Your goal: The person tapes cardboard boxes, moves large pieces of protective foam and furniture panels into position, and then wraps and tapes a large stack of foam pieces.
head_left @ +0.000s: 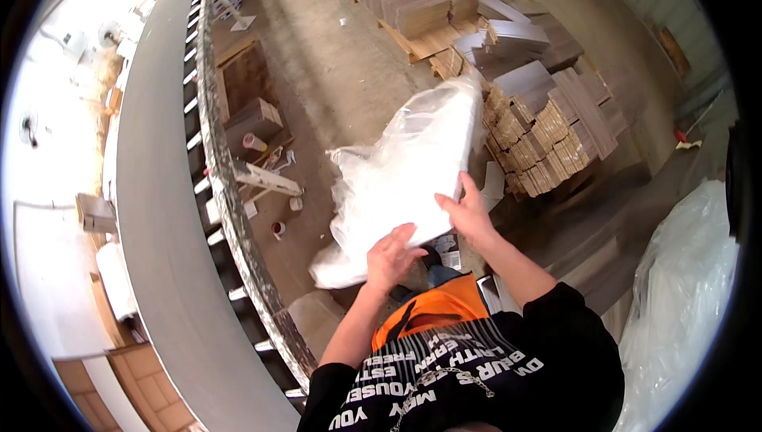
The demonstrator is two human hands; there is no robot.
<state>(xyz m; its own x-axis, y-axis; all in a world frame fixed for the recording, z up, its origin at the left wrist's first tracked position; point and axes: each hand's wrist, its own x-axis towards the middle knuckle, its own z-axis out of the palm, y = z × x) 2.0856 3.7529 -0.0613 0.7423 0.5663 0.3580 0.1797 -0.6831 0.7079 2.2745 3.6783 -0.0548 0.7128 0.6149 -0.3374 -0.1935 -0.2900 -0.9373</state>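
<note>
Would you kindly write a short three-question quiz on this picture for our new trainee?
1. True or false: the person's left hand and right hand both touch the white bundle.
2. What is stacked just to the right of that bundle in the picture? A) glass bottles B) flat cardboard pieces C) car tyres
3. Fill in the blank: the long grey belt runs along the person's ____ side.

Key: 1. True; 2. B; 3. left
</note>
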